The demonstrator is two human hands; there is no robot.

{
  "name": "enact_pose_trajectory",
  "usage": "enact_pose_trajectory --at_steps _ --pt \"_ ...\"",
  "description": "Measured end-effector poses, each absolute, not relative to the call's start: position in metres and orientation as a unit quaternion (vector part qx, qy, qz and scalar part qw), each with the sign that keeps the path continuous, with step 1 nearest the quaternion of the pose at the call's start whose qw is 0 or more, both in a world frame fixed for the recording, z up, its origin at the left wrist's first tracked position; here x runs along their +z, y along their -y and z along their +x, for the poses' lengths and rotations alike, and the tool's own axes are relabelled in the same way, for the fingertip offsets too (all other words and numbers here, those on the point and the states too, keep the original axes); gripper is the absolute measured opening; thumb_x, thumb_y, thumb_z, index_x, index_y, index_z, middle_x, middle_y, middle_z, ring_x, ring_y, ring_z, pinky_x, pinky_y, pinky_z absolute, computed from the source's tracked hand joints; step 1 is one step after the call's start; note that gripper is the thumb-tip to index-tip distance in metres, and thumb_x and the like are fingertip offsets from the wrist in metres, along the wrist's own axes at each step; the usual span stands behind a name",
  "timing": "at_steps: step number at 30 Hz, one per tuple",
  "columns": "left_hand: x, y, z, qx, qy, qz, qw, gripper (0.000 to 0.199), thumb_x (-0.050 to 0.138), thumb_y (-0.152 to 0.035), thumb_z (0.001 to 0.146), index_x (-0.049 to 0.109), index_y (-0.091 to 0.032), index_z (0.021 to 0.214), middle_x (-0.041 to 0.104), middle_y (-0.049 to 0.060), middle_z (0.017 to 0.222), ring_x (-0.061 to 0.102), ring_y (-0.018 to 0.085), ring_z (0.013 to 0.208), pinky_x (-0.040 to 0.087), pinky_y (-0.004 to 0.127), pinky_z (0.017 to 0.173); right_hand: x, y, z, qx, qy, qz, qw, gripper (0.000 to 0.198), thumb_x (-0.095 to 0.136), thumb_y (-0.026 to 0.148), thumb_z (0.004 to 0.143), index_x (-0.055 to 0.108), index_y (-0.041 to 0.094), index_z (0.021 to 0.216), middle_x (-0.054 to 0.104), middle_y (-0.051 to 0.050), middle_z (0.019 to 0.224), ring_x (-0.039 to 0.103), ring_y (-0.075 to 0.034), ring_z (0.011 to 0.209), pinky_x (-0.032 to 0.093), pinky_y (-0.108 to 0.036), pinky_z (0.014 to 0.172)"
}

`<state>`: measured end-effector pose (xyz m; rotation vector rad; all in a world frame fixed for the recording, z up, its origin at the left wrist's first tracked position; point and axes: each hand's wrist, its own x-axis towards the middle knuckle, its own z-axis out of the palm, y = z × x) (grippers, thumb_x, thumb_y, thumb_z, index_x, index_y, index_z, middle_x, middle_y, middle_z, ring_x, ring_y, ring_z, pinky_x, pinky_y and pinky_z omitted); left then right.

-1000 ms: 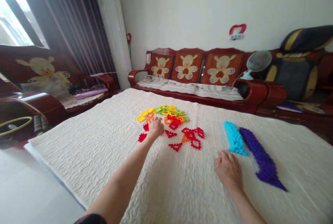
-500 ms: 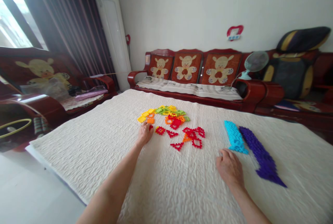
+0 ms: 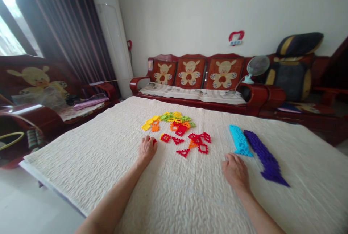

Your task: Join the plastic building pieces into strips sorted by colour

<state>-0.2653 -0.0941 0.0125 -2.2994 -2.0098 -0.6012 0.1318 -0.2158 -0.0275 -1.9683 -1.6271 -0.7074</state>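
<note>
My left grip [image 3: 147, 148] covers most of a red plastic piece [image 3: 154, 141]; whether it is clamped, I cannot tell. Just right of it lies a red toothed plastic square [image 3: 165, 140]. My right grip [image 3: 236, 171] rests on the cream quilted cloth [image 3: 190, 194], just beside a sky-blue strip of joined pieces [image 3: 240, 140]; whether it is closed, I also cannot tell.

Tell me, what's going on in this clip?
A person has both hands over a quilted cover. The left hand is at a red piece, mostly hidden by its fingers, so the grip is unclear. The right hand is close to the near end of a light-blue strip, beside a purple strip. More red pieces lie between the hands.
</note>
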Motion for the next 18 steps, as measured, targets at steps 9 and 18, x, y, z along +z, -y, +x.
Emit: enact_pose_trajectory --at_steps 9,18 --pt "0.026 0.080 -0.208 -0.332 0.516 -0.784 -0.098 0.023 0.052 -0.029 0.089 0.072 -0.021 0.098 0.069 0.007 0.105 0.062 0.021 0.097 0.048 0.034 0.091 -0.017 0.220 0.124 -0.224 0.583 -0.743 0.241 0.018 0.050 0.011 0.082 0.063 0.016 0.092 0.068 -0.011 0.099 0.061 -0.022 0.093 0.044 -0.033 0.083" --pt "0.049 0.080 -0.057 -0.342 0.435 -0.810 -0.195 0.019 0.056 -0.023 0.085 0.072 -0.017 0.094 0.073 0.011 0.099 0.067 0.020 0.094 0.052 0.031 0.086 -0.021 0.220 0.125 -0.227 0.583 -0.736 0.260 0.023 0.048 0.011 0.084 0.065 0.013 0.099 0.068 -0.014 0.105 0.060 -0.024 0.099 0.045 -0.035 0.086"
